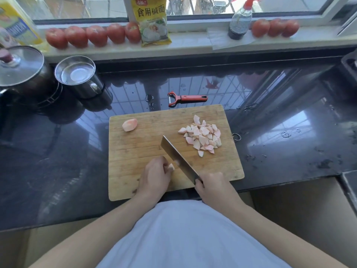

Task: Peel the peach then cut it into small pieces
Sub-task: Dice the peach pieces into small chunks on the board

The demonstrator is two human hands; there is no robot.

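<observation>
Right grip (209, 187) clasps knife (178, 159); left grip (154, 175) pins peach piece (171, 167). Keep fingertips tucked from blade.

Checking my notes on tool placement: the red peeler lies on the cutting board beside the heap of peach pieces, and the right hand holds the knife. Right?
Not quite. In the head view the red peeler lies on the dark counter just beyond the cutting board, not on it. The right hand does hold the knife.
</observation>
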